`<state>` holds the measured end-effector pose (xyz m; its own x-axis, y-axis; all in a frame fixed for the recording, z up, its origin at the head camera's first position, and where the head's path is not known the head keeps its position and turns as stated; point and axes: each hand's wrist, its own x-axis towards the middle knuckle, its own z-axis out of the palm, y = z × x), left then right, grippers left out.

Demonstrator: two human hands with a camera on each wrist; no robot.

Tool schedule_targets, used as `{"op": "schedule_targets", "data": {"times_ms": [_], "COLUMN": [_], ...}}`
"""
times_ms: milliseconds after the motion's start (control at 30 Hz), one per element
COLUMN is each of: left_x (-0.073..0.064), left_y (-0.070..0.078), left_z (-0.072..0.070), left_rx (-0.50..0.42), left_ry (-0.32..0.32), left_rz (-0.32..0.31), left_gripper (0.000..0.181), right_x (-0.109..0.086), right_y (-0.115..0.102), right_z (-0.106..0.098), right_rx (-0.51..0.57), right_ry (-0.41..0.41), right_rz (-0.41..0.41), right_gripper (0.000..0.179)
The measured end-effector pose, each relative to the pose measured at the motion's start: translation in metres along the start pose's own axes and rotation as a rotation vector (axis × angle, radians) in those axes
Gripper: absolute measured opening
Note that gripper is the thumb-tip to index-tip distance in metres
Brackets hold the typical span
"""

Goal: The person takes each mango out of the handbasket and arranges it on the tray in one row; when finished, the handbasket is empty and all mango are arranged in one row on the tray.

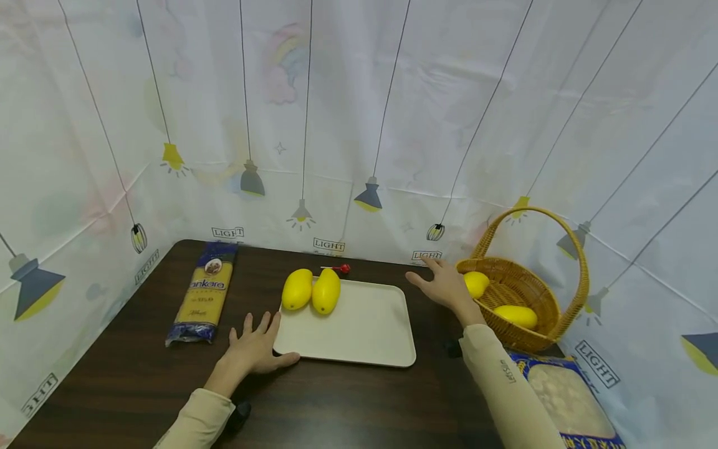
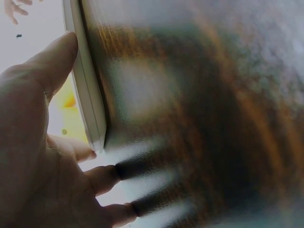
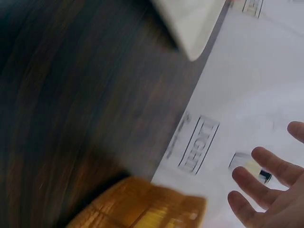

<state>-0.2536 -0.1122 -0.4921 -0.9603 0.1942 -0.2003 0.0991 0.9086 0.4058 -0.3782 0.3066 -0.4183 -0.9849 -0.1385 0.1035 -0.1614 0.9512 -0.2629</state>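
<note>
A cream tray [image 1: 359,330] lies on the dark table with two yellow mangoes [image 1: 326,291] side by side at its back left. My left hand [image 1: 252,349] is at the tray's front left corner, fingers spread, thumb against the rim [image 2: 85,71]. Between the tray and the wicker basket [image 1: 527,290], my right hand [image 1: 449,288] is raised with its fingers extended and nothing in it. Inside the basket are two more yellow mangoes [image 1: 516,316]. In the right wrist view, the fingers [image 3: 259,187] appear apart from the basket [image 3: 137,206].
A pasta packet [image 1: 204,293] lies at the left of the table. Behind the tray is a red lollipop [image 1: 343,269] on a white stick. A blue-edged bag [image 1: 569,399] is at the front right, close to the basket. Printed white cloth [image 1: 348,125] encloses the back and sides.
</note>
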Motion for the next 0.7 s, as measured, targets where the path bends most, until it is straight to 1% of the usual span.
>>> {"op": "schedule_targets", "data": {"times_ms": [200, 400, 533, 700], "left_x": [-0.001, -0.002, -0.002, -0.001], "left_y": [0.001, 0.002, 0.003, 0.002], "left_z": [-0.001, -0.003, -0.004, -0.002], "left_rx": [0.0, 0.001, -0.009, -0.015], "left_ry": [-0.001, 0.002, -0.002, -0.004], "left_rz": [-0.002, 0.007, 0.005, 0.001], "left_gripper": [0.11, 0.11, 0.109, 0.109], "right_x": [-0.019, -0.037, -0.047, -0.06], "right_y": [0.03, 0.066, 0.09, 0.117], "right_z": [-0.015, -0.032, -0.042, -0.05], "right_rx": [0.004, -0.028, -0.046, -0.046], "right_ry": [0.003, -0.001, -0.036, -0.08], "right_rz": [0.06, 0.147, 0.208, 0.259], "right_gripper": [0.091, 0.092, 0.096, 0.102]}}
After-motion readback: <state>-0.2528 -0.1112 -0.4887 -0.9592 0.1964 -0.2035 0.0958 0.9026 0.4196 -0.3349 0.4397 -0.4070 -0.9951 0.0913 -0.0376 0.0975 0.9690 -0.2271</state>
